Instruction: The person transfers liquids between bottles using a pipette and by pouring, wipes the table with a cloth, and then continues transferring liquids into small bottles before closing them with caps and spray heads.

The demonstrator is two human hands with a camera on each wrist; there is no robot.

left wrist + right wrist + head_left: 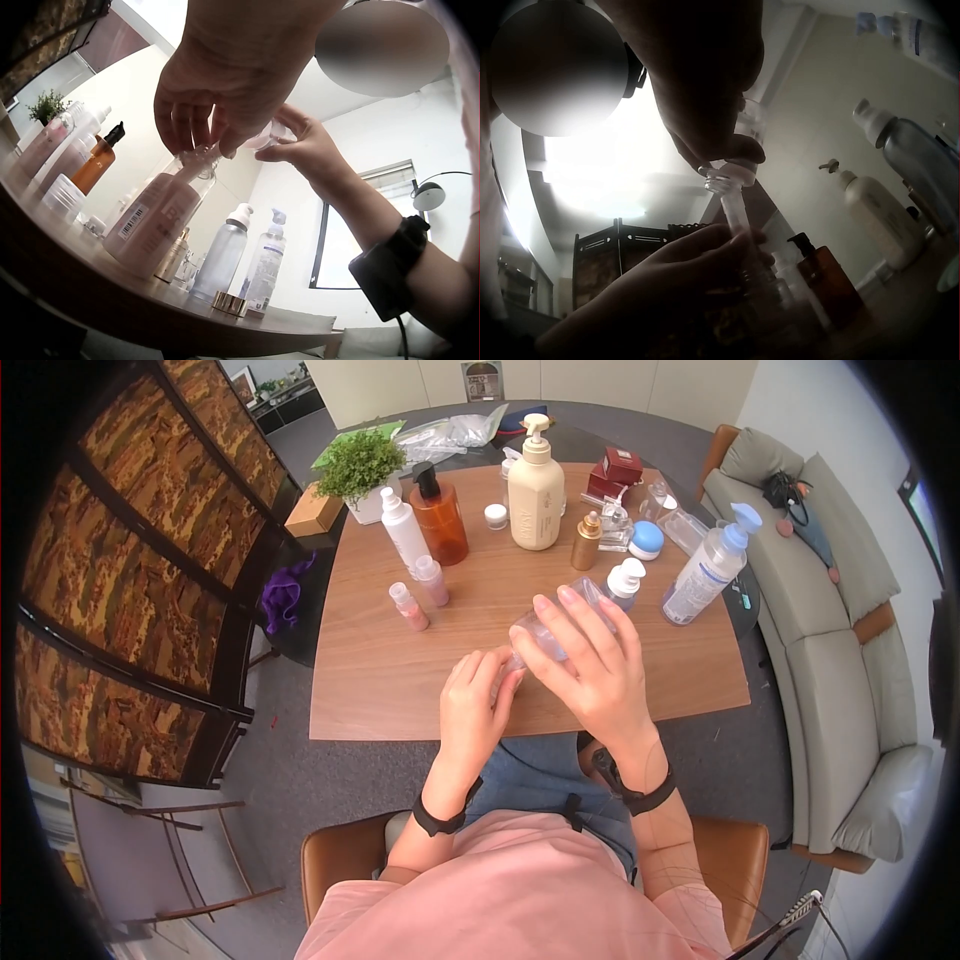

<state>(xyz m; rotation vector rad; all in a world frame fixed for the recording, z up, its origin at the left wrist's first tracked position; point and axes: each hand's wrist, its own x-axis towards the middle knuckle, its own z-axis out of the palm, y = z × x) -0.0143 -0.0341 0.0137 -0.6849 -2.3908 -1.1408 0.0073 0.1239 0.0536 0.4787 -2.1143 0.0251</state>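
My left hand (475, 690) grips the neck of a clear bottle (150, 225) of pinkish liquid, which stands on the table with a barcode on its side. Above and to the right, my right hand (595, 660) holds a clear container (590, 595) tilted, fingers spread over its side. Its ribbed end (718, 181) points down toward the left hand's fingers. A pale translucent strand (735, 214) runs between that end and the lower bottle's neck; I cannot tell whether it is liquid or a tube. A gold ring-like cap (230, 304) lies near the table edge.
Beyond the hands stand a cream pump bottle (536, 490), an amber pump bottle (440, 520) and a gold bottle (587, 542). Two small pink bottles (410, 607) are at left. A white-topped pump bottle (626, 582) sits close beside the right fingers, with a blue-topped one (705, 570) further right.
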